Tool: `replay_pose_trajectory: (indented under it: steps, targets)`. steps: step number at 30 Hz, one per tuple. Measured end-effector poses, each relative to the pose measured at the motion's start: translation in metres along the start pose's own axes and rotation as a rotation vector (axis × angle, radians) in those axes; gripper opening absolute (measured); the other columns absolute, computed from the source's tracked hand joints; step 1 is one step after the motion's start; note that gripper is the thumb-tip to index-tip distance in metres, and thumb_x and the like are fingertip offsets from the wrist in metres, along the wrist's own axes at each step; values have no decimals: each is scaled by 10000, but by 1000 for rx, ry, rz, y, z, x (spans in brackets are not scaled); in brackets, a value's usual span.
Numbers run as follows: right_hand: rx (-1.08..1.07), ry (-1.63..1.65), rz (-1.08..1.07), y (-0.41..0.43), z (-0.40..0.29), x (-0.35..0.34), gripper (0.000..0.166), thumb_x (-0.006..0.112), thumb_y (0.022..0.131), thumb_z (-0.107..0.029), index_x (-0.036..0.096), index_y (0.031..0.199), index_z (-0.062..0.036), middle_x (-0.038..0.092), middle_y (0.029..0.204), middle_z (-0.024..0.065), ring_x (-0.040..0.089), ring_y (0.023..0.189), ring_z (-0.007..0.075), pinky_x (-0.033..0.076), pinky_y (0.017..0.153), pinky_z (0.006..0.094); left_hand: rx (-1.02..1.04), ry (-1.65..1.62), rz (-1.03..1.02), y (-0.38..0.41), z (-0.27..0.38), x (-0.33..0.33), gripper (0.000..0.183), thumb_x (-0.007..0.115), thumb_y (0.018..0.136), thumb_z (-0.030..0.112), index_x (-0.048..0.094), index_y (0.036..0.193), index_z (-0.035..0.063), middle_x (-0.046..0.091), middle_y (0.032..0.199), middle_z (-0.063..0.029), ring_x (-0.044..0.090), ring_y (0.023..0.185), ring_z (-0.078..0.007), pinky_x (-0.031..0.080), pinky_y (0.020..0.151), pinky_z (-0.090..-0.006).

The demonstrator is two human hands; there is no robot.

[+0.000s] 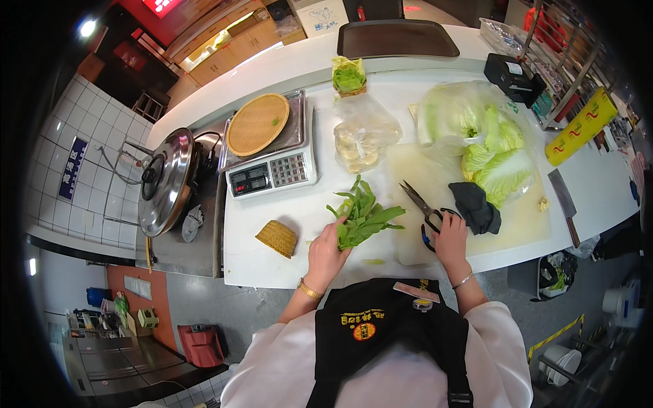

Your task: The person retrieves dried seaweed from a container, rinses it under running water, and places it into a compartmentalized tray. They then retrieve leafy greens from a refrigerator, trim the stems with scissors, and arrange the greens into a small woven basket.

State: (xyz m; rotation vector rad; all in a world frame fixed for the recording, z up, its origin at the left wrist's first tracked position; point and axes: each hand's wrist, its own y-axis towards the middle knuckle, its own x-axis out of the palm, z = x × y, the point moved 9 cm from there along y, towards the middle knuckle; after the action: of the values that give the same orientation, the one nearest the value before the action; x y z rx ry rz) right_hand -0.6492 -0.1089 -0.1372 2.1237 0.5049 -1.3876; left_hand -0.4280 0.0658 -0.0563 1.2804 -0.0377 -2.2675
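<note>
A bunch of leafy green vegetables [365,217] is gripped in my left hand [328,250], its leaves spreading up and to the right over the white counter. Over the front part of a pale cutting board [490,245], my right hand [453,239] has its fingers on one handle loop of a pair of scissors [421,204]. The scissor blades point up and left, slightly parted, and the other loop lies left of the hand. A dark folded cloth [474,208] lies just right of the scissors. Left of my left hand, a small woven basket [277,238] rests on its side.
Behind the hands stand a digital scale [273,176] carrying a round woven tray [257,125], and a plastic bag of pale pieces [359,145]. Bagged napa cabbage [497,163] covers the board's back. A cleaver [562,194] lies at right; a lidded pan [166,183] sits far left.
</note>
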Motion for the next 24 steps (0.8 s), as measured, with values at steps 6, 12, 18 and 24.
replay_pose_trajectory:
  steps: [6,12,18,24]
  targets:
    - [184,313,-107,4,23,25,536,616,719,9,443,1227,-9,548,857,151,560,762,267,474,685,349,-135,-278,-136,7,-21,15,416,748,709,191,568,1046,27,628,912,-165,605,814,-360,498,690,-398]
    - [51,878,-206,10,-41,-32,556,756,648,-34,487,1134,-69,403,602,26,427,529,143,422,546,250,-81,-59,-177,7,-16,7,396,726,716,216,570,1033,38,624,920,-166,598,823,-370,495,696,-416]
    - [-475,403,-79,13,-115,-86,570,731,638,-489,584,1039,-111,525,692,49,552,621,219,447,545,331,-85,35,-214,7,-13,5,415,748,691,192,568,1026,26,613,901,-179,603,793,-368,499,679,-410]
    - [-465,313,-148,12,-112,-74,569,706,637,-524,586,1032,-132,531,692,40,568,624,217,435,510,334,-71,33,-208,5,-13,3,422,743,678,172,551,1024,27,600,892,-174,594,792,-377,494,674,-421]
